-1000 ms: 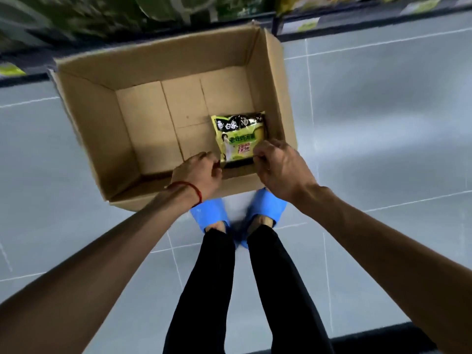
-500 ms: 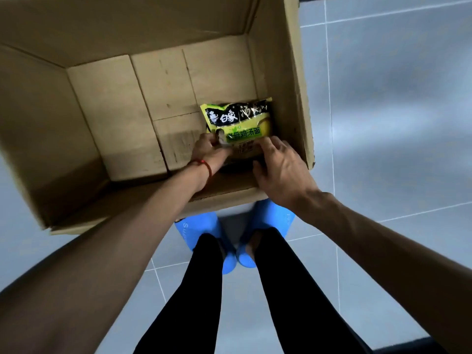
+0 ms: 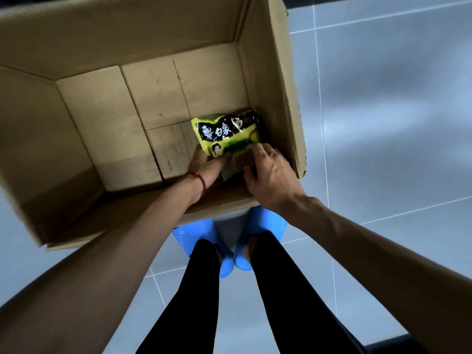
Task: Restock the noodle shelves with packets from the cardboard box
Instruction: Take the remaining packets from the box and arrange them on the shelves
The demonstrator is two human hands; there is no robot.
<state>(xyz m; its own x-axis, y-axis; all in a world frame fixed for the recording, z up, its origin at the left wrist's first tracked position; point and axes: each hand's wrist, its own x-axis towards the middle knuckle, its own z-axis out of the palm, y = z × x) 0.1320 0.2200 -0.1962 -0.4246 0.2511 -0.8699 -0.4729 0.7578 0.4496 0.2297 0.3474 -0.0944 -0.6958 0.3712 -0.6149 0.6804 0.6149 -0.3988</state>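
Below everything, a grey tiled floor (image 3: 383, 123) with thin white joints spreads wide to the right of a large open brown cardboard box (image 3: 76, 123). The box's tall walls rise all round, and its near rim crosses both forearms. Its bottom shows bare flaps stretching left and away from the packet. Two black trouser legs (image 3: 201, 290) stand just before the near wall, with blue slippers (image 3: 194, 233) tucked against it.

A green-and-black plastic noodle packet (image 3: 229, 134) sits in the near right corner of the box bottom, its right edge close to the right wall and its top end tilted up. The left hand (image 3: 204, 167) reaches under its lower left corner and grips it, the fingers mostly hidden beneath. The right hand (image 3: 270, 172) curls its fingers over the lower right edge, pinching it. A red cord bracelet (image 3: 200, 178) rings the left wrist.
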